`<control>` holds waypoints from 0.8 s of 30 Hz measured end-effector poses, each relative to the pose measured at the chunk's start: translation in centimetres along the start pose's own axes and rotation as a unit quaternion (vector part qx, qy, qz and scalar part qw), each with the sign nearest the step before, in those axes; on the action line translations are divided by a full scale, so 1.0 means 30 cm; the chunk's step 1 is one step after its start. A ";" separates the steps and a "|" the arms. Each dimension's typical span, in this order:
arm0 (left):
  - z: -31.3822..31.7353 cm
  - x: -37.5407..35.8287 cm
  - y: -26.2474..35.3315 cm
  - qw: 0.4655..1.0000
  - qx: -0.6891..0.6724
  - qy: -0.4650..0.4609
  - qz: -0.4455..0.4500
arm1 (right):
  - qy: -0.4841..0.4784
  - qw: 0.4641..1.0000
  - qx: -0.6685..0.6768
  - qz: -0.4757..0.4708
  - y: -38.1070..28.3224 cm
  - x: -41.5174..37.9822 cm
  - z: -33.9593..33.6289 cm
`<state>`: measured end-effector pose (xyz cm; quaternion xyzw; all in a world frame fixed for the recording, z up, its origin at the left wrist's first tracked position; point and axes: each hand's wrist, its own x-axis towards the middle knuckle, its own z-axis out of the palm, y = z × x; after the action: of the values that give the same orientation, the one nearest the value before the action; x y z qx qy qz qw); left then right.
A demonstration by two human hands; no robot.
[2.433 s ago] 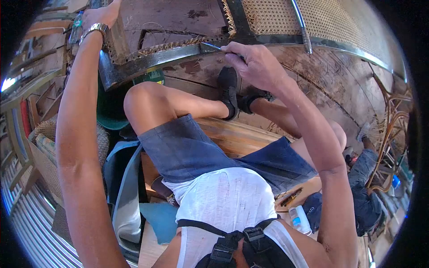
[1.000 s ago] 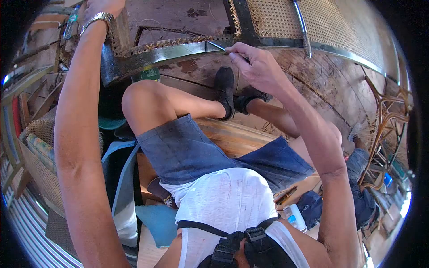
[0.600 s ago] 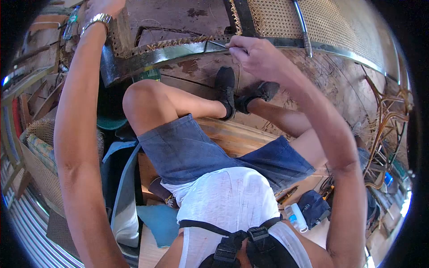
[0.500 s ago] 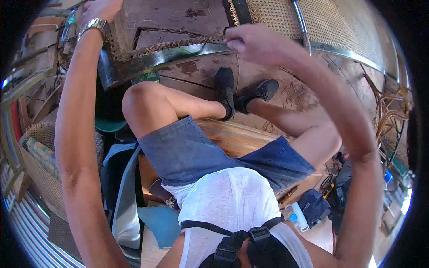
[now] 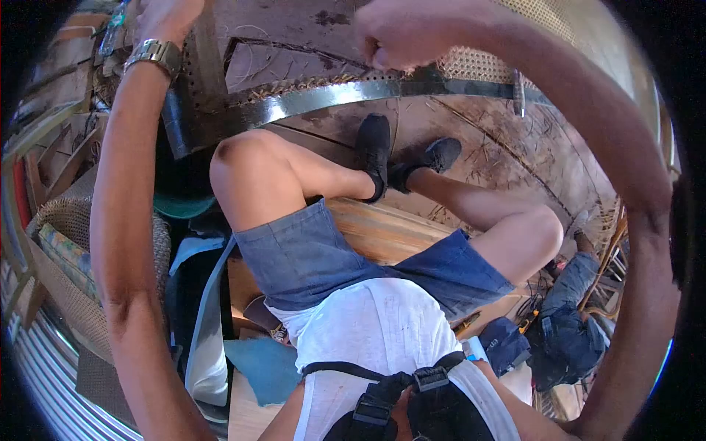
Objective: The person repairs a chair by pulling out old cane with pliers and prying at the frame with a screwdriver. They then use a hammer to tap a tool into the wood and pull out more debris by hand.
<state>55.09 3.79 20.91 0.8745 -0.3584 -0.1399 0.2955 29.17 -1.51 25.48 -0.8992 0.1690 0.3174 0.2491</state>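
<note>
A curved, dark wooden frame (image 5: pixel 323 95) spans the upper view, with woven cane webbing (image 5: pixel 471 65) at its right part and frayed cane ends along its inner edge. My left hand (image 5: pixel 170 18), wearing a metal watch (image 5: pixel 156 55), is at the frame's left post (image 5: pixel 204 55); its fingers are cut off by the top edge. My right hand (image 5: pixel 415 33) is closed above the frame, close to the webbing's left border. What its curled fingers hold, if anything, is hidden. A metal rod-like piece (image 5: pixel 518 94) lies at the frame's right part.
A wooden board (image 5: pixel 382 224) lies beneath my legs. A round wicker seat (image 5: pixel 66 220) and a green bucket (image 5: pixel 184 206) are at left. Cane scraps litter the floor (image 5: pixel 500 140). At right appear a dark bag (image 5: pixel 504 344) and what looks like another person in jeans (image 5: pixel 577 283).
My right hand has risen towards the camera and its elbow has swung outward to the right. The view has shifted, bringing the jeans at right into sight. My left hand stays at the post.
</note>
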 end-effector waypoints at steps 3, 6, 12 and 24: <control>0.002 -0.007 0.005 1.000 0.011 0.016 -0.023 | -0.080 0.996 -0.021 0.019 -0.034 -0.023 -0.032; -0.018 -0.030 0.035 0.999 -0.015 -0.009 -0.043 | 0.110 0.991 0.074 -0.020 0.107 -0.020 0.173; -0.166 -0.033 0.030 0.943 -0.100 -0.298 0.110 | 0.212 0.880 0.425 0.014 0.178 -0.075 0.550; 0.049 0.006 -0.001 0.986 0.143 0.081 0.024 | 0.492 0.677 0.541 0.079 -0.063 0.110 0.947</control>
<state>54.55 3.07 19.72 0.9074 -0.3703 -0.0085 0.1987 18.67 15.34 4.81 -0.6172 0.4800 -0.2992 0.5469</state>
